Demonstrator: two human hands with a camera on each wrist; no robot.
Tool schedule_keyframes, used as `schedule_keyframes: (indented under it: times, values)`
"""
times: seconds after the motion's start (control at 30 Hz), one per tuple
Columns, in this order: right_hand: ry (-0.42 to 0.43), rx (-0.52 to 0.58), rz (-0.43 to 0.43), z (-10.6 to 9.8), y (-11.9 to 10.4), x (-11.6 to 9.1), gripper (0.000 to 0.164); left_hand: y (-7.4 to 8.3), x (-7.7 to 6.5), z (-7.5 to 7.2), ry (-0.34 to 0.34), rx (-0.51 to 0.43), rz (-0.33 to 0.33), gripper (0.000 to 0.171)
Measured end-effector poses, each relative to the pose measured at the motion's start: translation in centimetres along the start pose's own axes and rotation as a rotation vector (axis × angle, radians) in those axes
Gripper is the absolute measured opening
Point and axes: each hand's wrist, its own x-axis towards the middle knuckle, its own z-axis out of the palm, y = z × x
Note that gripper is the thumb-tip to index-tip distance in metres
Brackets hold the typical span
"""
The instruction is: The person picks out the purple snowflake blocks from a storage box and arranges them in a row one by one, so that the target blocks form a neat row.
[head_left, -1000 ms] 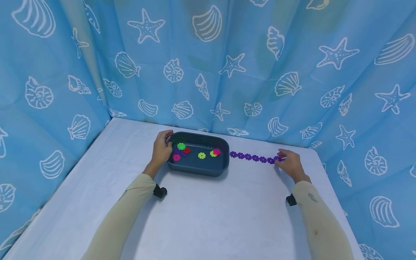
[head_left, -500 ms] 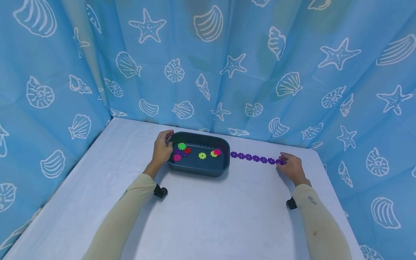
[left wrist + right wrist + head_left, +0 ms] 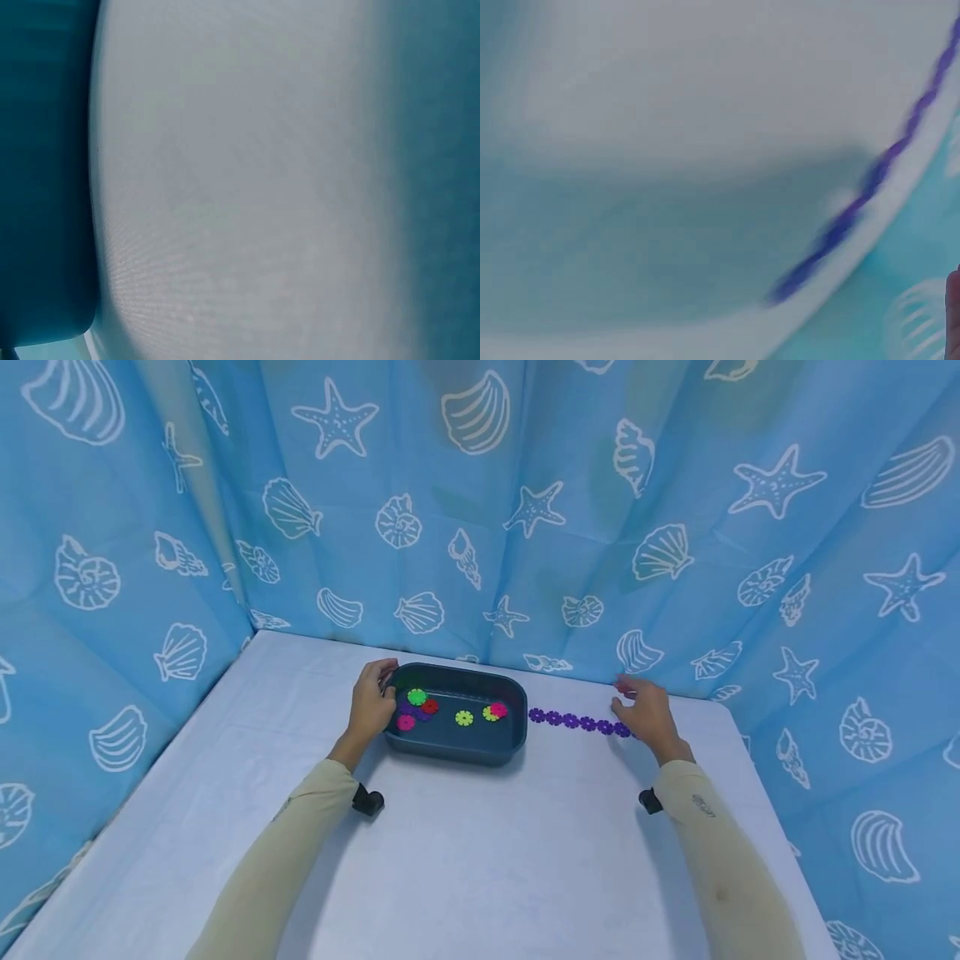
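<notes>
Mid-frame, the left hand (image 3: 369, 706) grips a bin (image 3: 453, 751) of coloured discs (image 3: 464, 718); at right, the right hand (image 3: 648, 713) is unclenched.

In the head view, the chain of discs (image 3: 572, 721) right of centre is purple. The central tub (image 3: 450, 752) is dark blue-grey, its loose discs (image 3: 464, 718) green, red, pink, purple and yellow. White shells (image 3: 477, 413) and starfish (image 3: 777, 484) pattern the light-blue curtain (image 3: 420, 443); the tablecloth (image 3: 480, 860) is white, the sleeves (image 3: 277, 852) beige.
</notes>
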Motion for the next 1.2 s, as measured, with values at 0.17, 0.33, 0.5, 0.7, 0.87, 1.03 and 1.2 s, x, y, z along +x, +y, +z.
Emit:
schedule_keyframes:
  times: [0.17,0.33,0.5,0.7,0.87,1.03,1.2]
  values:
    - [0.011,0.024,-0.147,2.4,-5.9,1.5,0.049,-0.1,0.1,0.1,-0.002,0.003,-0.002,0.045]
    - [-0.054,0.100,-0.271,6.2,-11.5,2.3,0.047,-0.4,0.1,0.1,0.004,0.002,-0.003,0.045]
    - [-0.146,0.167,-0.390,10.3,-16.1,2.3,0.045,-0.3,0.0,0.1,0.010,-0.005,0.005,0.045]
    - [-0.308,0.201,-0.411,14.1,-20.3,1.8,0.052,-0.1,0.1,0.0,0.014,-0.004,0.003,0.044]
    - [-0.390,0.191,-0.444,15.7,-22.2,1.4,0.053,-0.2,0.2,0.3,0.010,0.008,-0.009,0.043]
    - [-0.457,0.207,-0.419,16.3,-22.5,1.4,0.050,-0.2,0.2,0.2,0.012,0.013,-0.010,0.044]
    - [-0.443,0.159,-0.365,16.5,-22.2,1.6,0.049,-0.2,0.3,0.0,0.013,0.018,-0.018,0.044]
